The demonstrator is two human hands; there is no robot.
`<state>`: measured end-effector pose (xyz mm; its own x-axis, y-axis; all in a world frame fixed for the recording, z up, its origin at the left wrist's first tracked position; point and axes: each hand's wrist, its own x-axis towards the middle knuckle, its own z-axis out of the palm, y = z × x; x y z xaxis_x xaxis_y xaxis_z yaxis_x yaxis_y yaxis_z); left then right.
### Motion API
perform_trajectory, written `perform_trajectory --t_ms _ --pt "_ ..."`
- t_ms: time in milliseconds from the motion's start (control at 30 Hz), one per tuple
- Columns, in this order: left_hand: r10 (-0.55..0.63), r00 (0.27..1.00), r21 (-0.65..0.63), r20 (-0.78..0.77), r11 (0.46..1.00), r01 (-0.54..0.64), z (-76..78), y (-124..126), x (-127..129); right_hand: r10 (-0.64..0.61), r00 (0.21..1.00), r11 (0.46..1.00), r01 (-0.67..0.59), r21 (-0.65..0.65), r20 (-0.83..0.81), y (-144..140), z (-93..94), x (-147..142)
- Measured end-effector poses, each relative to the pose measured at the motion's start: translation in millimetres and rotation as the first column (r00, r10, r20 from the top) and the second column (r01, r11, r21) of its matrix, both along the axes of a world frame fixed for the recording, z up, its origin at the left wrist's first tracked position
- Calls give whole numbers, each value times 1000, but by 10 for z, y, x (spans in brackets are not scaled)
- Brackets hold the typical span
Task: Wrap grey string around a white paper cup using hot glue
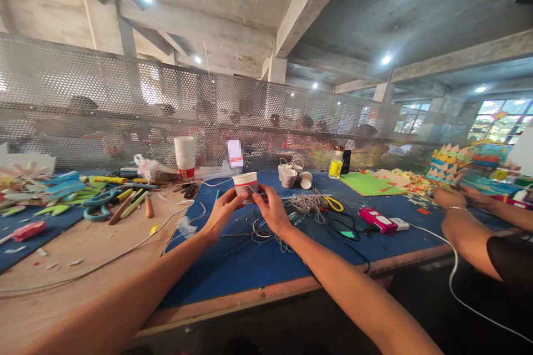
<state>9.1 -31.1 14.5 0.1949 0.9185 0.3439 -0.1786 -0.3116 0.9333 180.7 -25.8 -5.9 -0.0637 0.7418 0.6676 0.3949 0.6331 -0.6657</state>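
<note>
A paper cup [245,180] with a red band below its rim is held upright over the blue mat, its lower part wrapped in grey cord. My left hand [225,206] grips it from the left, fingers closed around its side. On the other side my right hand [270,208] holds the same cup, thumb toward its front. Just right of my hands lies a loose tangle of grey cord [306,205]. Behind it several small cups [288,176] stand or lie, some with cord around them. A stack of paper cups [185,155] rises at the back left.
Scissors [99,204] and knife-like tools lie on the left board. A phone [235,153] stands by the perforated metal screen [200,100]. Yellow-handled scissors [334,203], a pink device [378,219], a yellow bottle [336,163] and green paper [366,183] are rightward. A co-worker's hands [449,198] are at far right.
</note>
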Motion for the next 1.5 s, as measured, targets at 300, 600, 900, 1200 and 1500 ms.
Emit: perform_trajectory --t_ms 300,600,900,1200,1500 --pt "97 995 9 16 995 -98 -70 101 -18 -135 987 990 137 -21 88 -5 -8 -7" --pt "113 989 -43 99 993 -109 -187 294 -78 -56 918 953 -68 295 393 -242 128 -16" --pt "23 981 -170 191 985 10 -147 290 -117 -400 652 806 585 -92 644 121 353 631" --pt "3 978 -202 210 978 41 -101 236 -106 -166 639 737 586 -336 751 272 150 624" --pt "-2 987 -162 161 986 28 -80 184 -94 -203 870 713 446 -541 449 475 126 557"
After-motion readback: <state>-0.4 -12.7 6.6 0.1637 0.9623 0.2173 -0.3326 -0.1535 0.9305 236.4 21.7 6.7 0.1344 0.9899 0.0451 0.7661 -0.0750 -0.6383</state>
